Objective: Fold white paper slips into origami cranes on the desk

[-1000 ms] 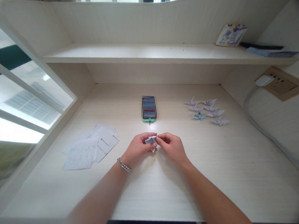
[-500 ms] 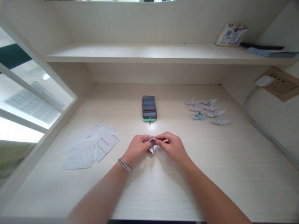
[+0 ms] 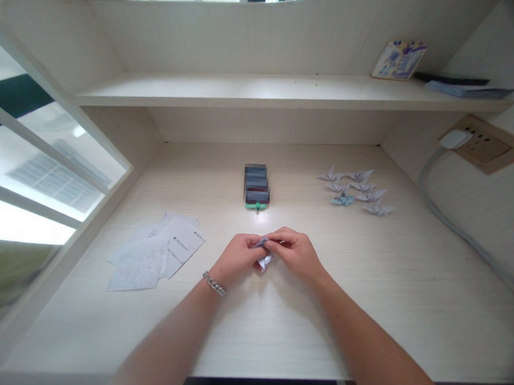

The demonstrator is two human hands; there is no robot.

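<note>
A small piece of folded paper [image 3: 265,262] is pinched between my two hands, just above the middle of the desk. My left hand [image 3: 240,254], with a chain bracelet at its wrist, grips the paper's left side between thumb and fingers. On the other side my right hand [image 3: 294,252] pinches its upper edge, fingertips close to those of the left. The fingers cover much of the paper, so its full shape is hidden. Several folded paper cranes [image 3: 372,195], one of them light blue [image 3: 342,199], sit in a group at the back right.
Loose paper sheets [image 3: 143,261] overlap on the left. A phone-like device [image 3: 257,184], its screen blurred, lies beyond my hands. A cable [image 3: 450,227] runs from the wall socket [image 3: 489,143] down the right side. A shelf [image 3: 228,92] with a small box [image 3: 399,60] spans the back.
The lower part of the folded paper has turned and now shows a little further down and right between my hands. Both hands have stayed almost in place.
</note>
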